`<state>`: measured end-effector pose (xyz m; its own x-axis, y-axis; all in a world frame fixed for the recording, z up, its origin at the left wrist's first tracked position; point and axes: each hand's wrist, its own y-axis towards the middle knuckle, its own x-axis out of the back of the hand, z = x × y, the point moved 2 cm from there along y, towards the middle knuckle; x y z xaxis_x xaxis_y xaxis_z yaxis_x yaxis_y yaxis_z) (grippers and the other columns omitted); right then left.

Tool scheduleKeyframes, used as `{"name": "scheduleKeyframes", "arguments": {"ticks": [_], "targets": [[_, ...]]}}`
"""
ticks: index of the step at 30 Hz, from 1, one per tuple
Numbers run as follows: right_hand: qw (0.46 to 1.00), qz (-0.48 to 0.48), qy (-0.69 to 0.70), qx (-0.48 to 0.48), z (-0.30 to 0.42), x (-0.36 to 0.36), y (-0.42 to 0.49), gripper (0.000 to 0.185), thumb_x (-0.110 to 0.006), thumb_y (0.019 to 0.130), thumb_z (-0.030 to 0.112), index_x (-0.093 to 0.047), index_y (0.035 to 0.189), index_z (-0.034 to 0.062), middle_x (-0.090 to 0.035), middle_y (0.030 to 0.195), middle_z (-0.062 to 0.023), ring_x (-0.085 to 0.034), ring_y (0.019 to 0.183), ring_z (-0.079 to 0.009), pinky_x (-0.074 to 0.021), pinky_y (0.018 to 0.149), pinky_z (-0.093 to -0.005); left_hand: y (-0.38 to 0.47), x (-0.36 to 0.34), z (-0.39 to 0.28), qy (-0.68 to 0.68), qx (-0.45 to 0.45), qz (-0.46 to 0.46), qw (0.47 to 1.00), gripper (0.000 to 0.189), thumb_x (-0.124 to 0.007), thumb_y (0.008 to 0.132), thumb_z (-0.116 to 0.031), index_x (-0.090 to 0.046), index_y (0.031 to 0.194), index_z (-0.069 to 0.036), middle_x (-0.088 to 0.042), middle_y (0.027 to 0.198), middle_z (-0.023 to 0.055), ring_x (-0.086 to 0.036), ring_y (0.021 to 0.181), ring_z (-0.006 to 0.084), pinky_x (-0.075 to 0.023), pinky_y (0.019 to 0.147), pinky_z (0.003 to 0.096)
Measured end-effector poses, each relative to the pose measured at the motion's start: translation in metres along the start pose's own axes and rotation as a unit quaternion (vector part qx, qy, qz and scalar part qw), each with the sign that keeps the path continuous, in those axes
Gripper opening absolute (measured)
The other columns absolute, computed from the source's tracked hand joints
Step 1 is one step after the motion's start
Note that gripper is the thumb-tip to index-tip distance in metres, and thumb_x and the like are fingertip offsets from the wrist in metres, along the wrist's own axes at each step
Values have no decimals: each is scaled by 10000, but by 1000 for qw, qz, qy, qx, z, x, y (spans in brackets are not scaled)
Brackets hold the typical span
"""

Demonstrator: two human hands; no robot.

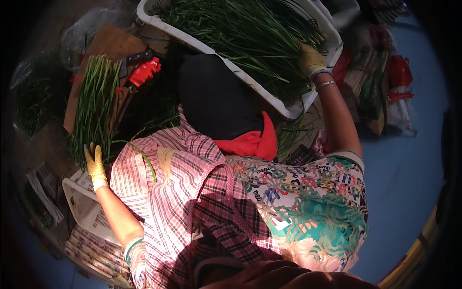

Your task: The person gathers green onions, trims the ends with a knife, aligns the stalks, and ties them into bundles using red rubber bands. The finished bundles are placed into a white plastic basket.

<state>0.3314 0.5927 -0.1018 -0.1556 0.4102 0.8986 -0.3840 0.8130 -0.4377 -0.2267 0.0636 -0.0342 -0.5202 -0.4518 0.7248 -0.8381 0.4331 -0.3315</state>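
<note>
My left hand [95, 164], in a yellow glove, rests at the lower leafy ends of a bundle of long green stalks [95, 101]; its fingers look extended. The bundle lies on a brown wooden board [108, 43]. Near its upper end are a knife with a black handle [140, 55] and a bunch of red ties [145, 71]. My right hand [309, 59], gloved too, is at the right side of a white plastic basket [252, 83] and grips some of the loose green leafy stalks [238, 32] heaped in it. The fingertips are partly hidden by the stalks.
A white plastic crate with newspaper [81, 216] stands at lower left, beside stacked folded papers [95, 253]. Dark greens [36, 97] lie at far left. Bags with red ties [400, 95] lie on the right by the blue floor [400, 173]. A black-clad knee [216, 97] is between basket and board.
</note>
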Motion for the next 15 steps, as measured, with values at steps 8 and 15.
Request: {"name": "scheduleKeyframes", "arguments": {"ticks": [8,15], "targets": [[998,11,-67,-8,29,-5,-31,1037,-691,737,144,-51,1543,272,-244,1552,-133,-328,1380,-344,-316,1091,-509,-1,0,2,-12,1,10,1000,800,-660,911,-360,-241,1486,5,-468,1433,120,-424,1327,214,-322,1104,315],[995,12,-92,22,71,-3,-54,1190,-817,663,343,-15,1538,270,-83,1609,-99,-163,1452,-382,-194,1129,-591,-5,2,5,-54,3,6,999,808,-680,901,-336,-239,1489,0,-458,1440,117,-422,1329,214,-320,1110,326]]}}
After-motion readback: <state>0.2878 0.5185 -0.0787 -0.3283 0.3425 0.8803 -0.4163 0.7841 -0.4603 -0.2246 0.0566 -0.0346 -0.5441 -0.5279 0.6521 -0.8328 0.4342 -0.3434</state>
